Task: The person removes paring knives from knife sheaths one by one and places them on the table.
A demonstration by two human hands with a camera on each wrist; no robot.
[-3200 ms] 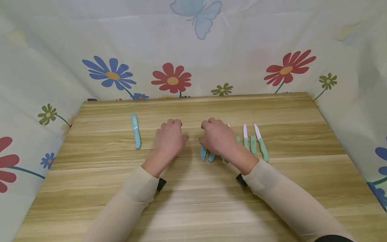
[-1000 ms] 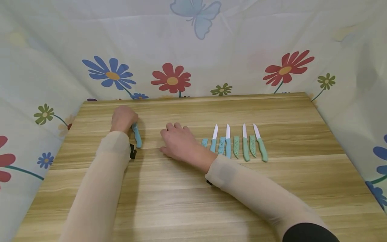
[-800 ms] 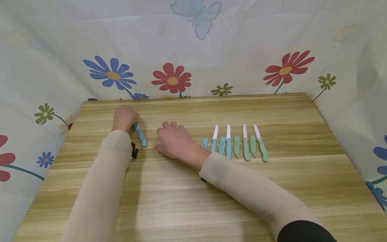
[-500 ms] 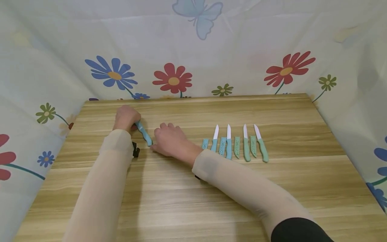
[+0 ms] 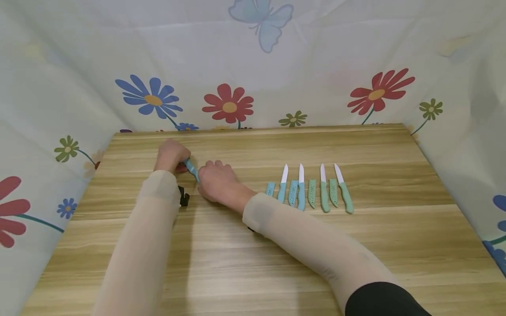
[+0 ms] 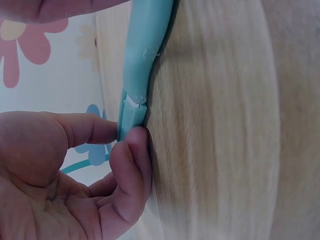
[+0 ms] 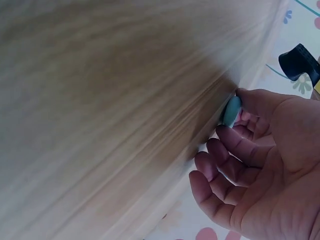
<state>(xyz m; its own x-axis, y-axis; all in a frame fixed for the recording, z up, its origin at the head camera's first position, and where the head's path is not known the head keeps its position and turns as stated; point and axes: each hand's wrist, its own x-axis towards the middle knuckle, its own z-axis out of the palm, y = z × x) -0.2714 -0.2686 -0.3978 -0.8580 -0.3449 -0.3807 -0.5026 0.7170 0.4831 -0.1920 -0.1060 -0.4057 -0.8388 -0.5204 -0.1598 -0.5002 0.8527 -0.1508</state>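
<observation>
A small light-blue paring knife (image 5: 192, 168) lies slanted between the two hands, its blade inside a matching blue sheath (image 6: 132, 118). In the left wrist view a thin white strip of blade shows where sheath and handle (image 6: 146, 52) meet. The left hand (image 5: 171, 155) pinches the sheath between thumb and fingers, low over the wooden table. At the other end, the right hand (image 5: 218, 181) has its thumb and index finger on either side of the handle; the right wrist view shows the rounded handle end (image 7: 231, 111) between them, the other fingers loosely bent.
To the right lie unsheathed white-bladed knives, two blue-handled (image 5: 301, 195) and two green-handled (image 5: 324, 198). Blue sheaths (image 5: 293, 193) and green sheaths (image 5: 312, 194) lie among them. The wooden tabletop (image 5: 245, 272) meets a flower-printed cloth (image 5: 189, 52) at its back and sides.
The left hand goes from mid-table to the sheathed knife on the left and swings its handle rightward. The right hand leaves the row of knives, moves left and takes hold of that handle.
</observation>
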